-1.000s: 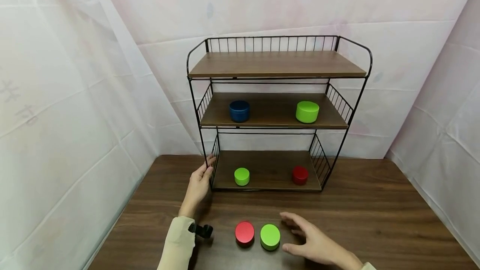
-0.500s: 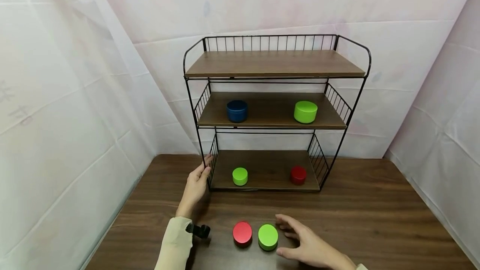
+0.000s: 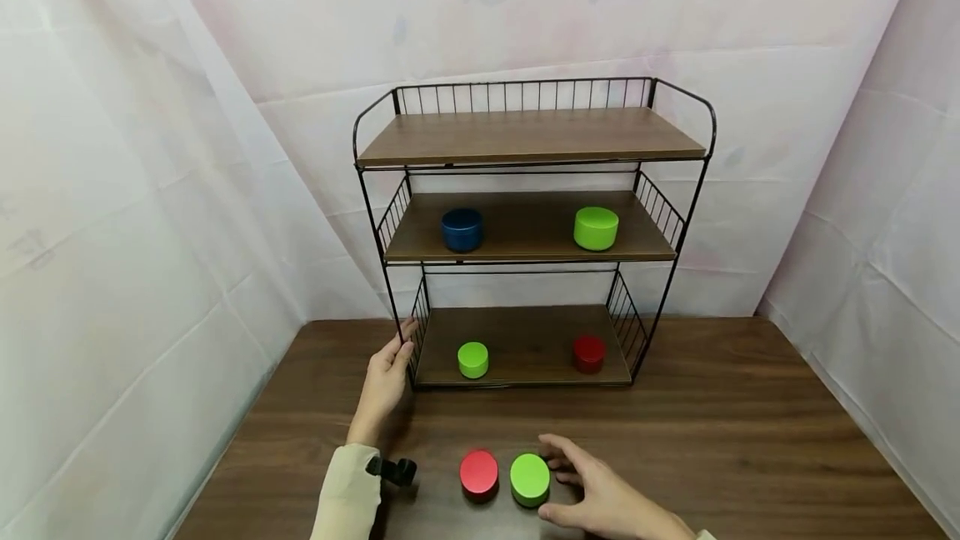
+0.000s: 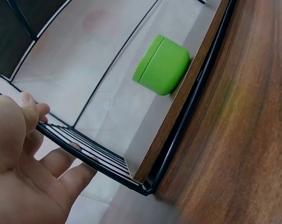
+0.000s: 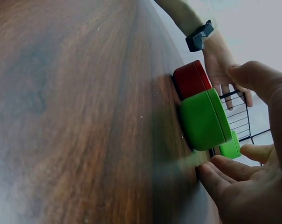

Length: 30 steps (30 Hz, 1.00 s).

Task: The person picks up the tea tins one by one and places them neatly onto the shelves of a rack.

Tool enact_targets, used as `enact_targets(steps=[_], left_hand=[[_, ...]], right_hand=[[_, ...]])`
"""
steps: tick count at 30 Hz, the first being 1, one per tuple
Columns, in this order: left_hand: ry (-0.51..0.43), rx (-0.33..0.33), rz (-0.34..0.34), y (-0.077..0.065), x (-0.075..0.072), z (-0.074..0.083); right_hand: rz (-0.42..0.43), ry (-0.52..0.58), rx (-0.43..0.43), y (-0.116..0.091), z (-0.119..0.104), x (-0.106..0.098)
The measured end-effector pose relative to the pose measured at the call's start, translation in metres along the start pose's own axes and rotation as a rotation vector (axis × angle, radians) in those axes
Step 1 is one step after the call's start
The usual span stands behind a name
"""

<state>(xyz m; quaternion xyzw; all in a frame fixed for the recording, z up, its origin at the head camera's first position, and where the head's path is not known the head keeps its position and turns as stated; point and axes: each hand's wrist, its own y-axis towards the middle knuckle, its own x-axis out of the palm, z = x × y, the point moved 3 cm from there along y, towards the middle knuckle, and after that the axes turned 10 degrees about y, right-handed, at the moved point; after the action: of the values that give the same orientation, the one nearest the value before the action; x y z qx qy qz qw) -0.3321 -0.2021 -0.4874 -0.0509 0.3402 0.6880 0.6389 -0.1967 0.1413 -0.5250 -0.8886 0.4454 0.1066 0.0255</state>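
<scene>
My left hand (image 3: 384,383) holds the left side frame of a three-tier shelf rack (image 3: 528,137) with dark wood boards and black wire sides. In the left wrist view its thumb lies over the black post, the fingers behind it. My right hand (image 3: 603,497) is spread just right of a green round lidded tin (image 3: 530,477) on the table. Thumb and fingers stand apart around that tin's right side, and a gap shows in the right wrist view. Left of the green tin stands a red tin (image 3: 478,473).
On the middle shelf are a blue tin (image 3: 462,230) and a larger green tin (image 3: 596,228). The bottom shelf bears a small green tin (image 3: 472,360) and a dark red tin (image 3: 588,354). White curtains (image 3: 150,232) border the wooden table (image 3: 720,423).
My right hand has moved slightly left, closer to the green tin on the table. The left hand keeps its hold on the rack. The head view has shifted a little.
</scene>
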Motion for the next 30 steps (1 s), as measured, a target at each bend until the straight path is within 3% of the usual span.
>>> enact_targets(steps=[6, 10, 15, 23, 30], left_hand=[[-0.032, -0.009, -0.009, -0.005, 0.001, 0.012], [-0.036, -0.03, 0.016, -0.003, 0.0, 0.007], [-0.029, -0.037, 0.002, -0.001, 0.0, -0.004], [-0.026, -0.013, 0.005, 0.004, 0.002, -0.005], [-0.02, -0.037, -0.004, 0.001, 0.001, -0.005]], right_hand=[[-0.02, 0.088, 0.007, -0.001, 0.001, 0.003], [-0.016, 0.061, -0.019, 0.005, 0.0, 0.004], [0.011, 0.017, 0.014, 0.009, 0.0, 0.005], [0.031, -0.023, 0.005, 0.016, -0.001, 0.004], [0.037, -0.053, 0.019, 0.017, -0.002, 0.007]])
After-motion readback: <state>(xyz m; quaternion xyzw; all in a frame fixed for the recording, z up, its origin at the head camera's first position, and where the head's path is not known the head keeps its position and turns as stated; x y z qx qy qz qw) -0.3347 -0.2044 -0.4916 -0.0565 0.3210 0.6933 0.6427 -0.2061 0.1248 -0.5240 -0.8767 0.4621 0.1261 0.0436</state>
